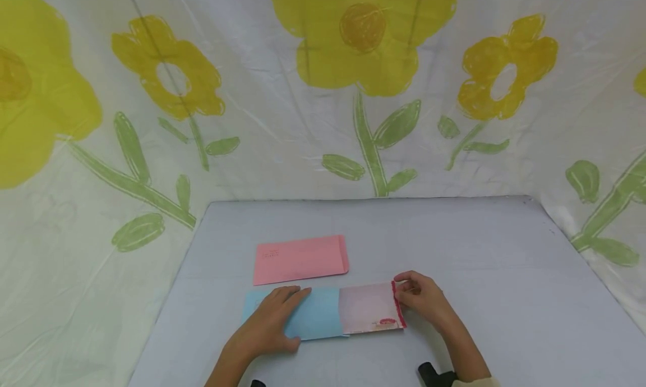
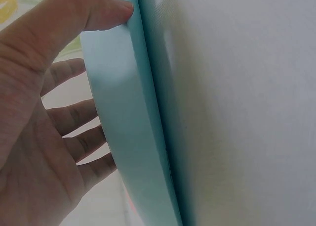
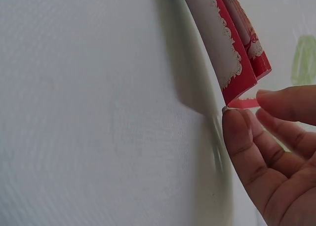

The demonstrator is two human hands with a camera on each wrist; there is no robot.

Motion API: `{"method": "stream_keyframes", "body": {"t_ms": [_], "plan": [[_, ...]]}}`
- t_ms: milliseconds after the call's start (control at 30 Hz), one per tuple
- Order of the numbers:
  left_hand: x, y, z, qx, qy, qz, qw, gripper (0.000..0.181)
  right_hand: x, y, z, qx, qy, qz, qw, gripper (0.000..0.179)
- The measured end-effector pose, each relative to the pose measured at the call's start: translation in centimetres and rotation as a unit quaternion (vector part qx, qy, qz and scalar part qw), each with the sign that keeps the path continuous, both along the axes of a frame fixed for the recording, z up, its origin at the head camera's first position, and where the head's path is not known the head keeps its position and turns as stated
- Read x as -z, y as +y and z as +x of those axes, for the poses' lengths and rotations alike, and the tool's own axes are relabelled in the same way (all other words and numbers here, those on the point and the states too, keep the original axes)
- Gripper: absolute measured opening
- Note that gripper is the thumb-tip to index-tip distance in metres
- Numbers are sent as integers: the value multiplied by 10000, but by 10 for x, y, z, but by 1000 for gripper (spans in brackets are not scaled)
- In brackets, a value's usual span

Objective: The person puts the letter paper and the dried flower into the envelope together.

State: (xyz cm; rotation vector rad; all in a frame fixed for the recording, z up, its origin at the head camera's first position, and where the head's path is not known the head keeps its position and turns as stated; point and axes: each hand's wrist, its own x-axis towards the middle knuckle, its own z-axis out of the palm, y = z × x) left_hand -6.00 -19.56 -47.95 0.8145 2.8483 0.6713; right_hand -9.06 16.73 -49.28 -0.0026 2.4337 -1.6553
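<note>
A light blue envelope (image 1: 320, 314) lies on the table, with a pink card (image 1: 365, 308) reaching out of its right end. Red trim (image 1: 399, 305) runs down the card's outer edge. My left hand (image 1: 275, 319) rests across the envelope, fingers spread over its face and thumb at its near edge. In the left wrist view, that thumb (image 2: 111, 11) touches the blue edge. At the card's outer end, my right hand (image 1: 426, 300) holds the red edge with bent fingers and thumb. The right wrist view shows the card's red-bordered corner (image 3: 239, 80) by the fingertips.
A pink envelope (image 1: 300, 259) with small print lies just beyond the blue one. The white table (image 1: 454, 241) ends at a hanging sheet (image 1: 272, 129) painted with yellow flowers. Dark wrist-camera parts (image 1: 434, 374) show near the right forearm.
</note>
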Motion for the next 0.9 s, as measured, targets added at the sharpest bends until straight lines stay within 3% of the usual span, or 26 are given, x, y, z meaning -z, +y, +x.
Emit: {"method": "stream_keyframes", "body": {"t_ms": [467, 900], "plan": [[-3, 1, 1, -63, -138, 13, 9999, 88, 6, -8, 2, -109, -84, -309, 9994, 30], [-3, 0, 1, 3, 48, 87, 10000, 88, 8, -15, 1, -226, -116, -364, 9990, 31]]}}
